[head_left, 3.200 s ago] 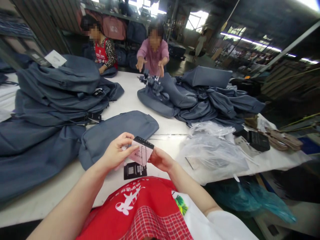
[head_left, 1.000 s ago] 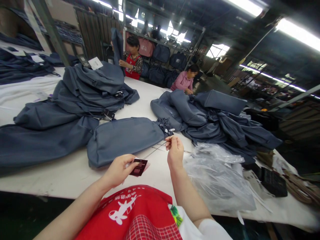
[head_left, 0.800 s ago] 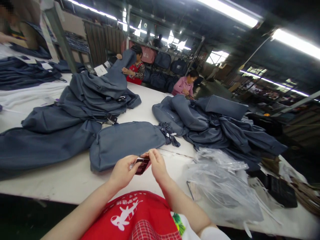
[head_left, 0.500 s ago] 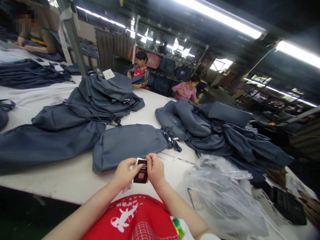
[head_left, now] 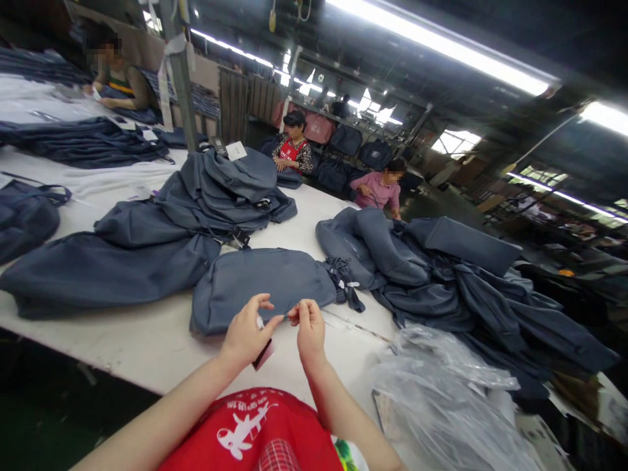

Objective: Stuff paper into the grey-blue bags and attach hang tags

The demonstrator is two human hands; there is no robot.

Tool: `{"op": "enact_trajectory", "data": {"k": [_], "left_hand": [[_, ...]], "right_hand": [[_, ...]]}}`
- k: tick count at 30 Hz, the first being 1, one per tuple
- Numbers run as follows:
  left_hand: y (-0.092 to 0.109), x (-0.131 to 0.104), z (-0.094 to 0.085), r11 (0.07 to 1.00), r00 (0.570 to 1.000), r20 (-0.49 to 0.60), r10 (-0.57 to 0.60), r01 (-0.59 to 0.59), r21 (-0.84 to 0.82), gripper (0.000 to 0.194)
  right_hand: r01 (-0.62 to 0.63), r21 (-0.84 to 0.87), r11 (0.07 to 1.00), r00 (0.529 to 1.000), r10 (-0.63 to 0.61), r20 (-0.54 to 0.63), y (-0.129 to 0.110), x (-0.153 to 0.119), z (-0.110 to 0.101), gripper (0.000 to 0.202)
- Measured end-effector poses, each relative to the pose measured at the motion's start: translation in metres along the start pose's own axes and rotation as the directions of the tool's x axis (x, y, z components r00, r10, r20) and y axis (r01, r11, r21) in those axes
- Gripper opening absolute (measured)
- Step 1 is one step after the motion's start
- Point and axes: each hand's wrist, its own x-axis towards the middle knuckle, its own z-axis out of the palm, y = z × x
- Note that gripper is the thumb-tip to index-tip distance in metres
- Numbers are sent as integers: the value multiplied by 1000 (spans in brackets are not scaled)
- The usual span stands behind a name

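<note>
My left hand pinches a thin dark string with its thumb, fingers curled, and some white thing shows at its palm. The hang tag, dark with a pinkish side, dangles under that hand, turned at an angle. On the other end of the string, the fingertips of my right hand are closed. Just beyond both hands a blue-grey bag lies flat on the white table, with a bunch of straps at its right end.
Heaped blue-grey bags lie left and right. Clear plastic bags cover the near right of the table. A metal post rises at the left. Co-workers sit across the table, one in a pink shirt.
The hang tag has swung down from between my hands to below the left one. Both hands now pinch its string. The view has shifted slightly left.
</note>
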Motion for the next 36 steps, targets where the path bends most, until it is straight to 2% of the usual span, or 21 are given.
{"op": "enact_trajectory", "data": {"k": [2, 4, 9, 14, 17, 19, 20, 21, 22, 23, 24, 25, 26, 28, 29, 31, 33, 36], "left_hand": [[-8, 0, -10, 999, 988, 154, -3, 9, -39, 39], [-14, 0, -16, 996, 964, 267, 6, 18, -86, 29], [-23, 4, -26, 992, 951, 307, -27, 63, -110, 15], [-36, 11, -42, 986, 943, 321, -93, 131, -99, 14], [-52, 17, -51, 972, 891, 435, -129, 200, -122, 18], [-70, 26, -57, 955, 849, 506, -150, 256, -146, 25], [-81, 33, -60, 945, 846, 502, -182, 292, -149, 29], [-94, 40, -64, 932, 854, 467, -229, 330, -146, 34], [-109, 47, -68, 917, 867, 406, -288, 372, -142, 37], [-125, 55, -73, 898, 875, 328, -355, 417, -142, 40], [-140, 63, -79, 873, 873, 243, -422, 464, -150, 41], [-155, 71, -85, 845, 859, 159, -487, 509, -163, 43], [-169, 77, -91, 815, 834, 83, -545, 550, -184, 45], [-191, 87, -102, 760, 775, -40, -630, 606, -234, 48], [-198, 90, -107, 741, 748, -87, -658, 622, -253, 49], [-208, 94, -116, 719, 706, -162, -690, 640, -271, 51], [-213, 97, -121, 704, 669, -221, -709, 660, -262, 52], [-217, 99, -122, 695, 640, -270, -719, 676, -247, 52]], "right_hand": [[-142, 205, 968, 990, 144, 6, 1, 12, -3, 30], [-224, 307, 925, 974, 219, 50, 3, 21, -1, 34], [-401, 381, 833, 916, 358, 182, 12, 34, 19, 42], [-529, 291, 797, 845, 460, 274, 34, 49, 46, 46], [-554, 173, 815, 803, 468, 369, 56, 59, 69, 48], [-549, 46, 835, 743, 461, 485, 74, 73, 88, 49], [-531, -34, 847, 699, 460, 547, 82, 84, 98, 48], [-487, -118, 866, 665, 455, 592, 89, 99, 108, 47], [-402, -204, 893, 659, 437, 612, 96, 119, 118, 44], [-274, -290, 917, 688, 397, 608, 101, 143, 129, 40], [-111, -383, 917, 741, 333, 583, 106, 169, 140, 34], [59, -499, 865, 794, 262, 548, 110, 198, 151, 29], [198, -621, 759, 830, 208, 518, 114, 227, 163, 29], [325, -798, 508, 853, 207, 479, 126, 280, 186, 39], [336, -844, 418, 848, 256, 464, 134, 302, 197, 46], [340, -873, 350, 805, 372, 463, 155, 331, 214, 55], [352, -866, 354, 746, 453, 488, 176, 342, 223, 54], [378, -838, 394, 683, 492, 539, 199, 331, 218, 38]]}}
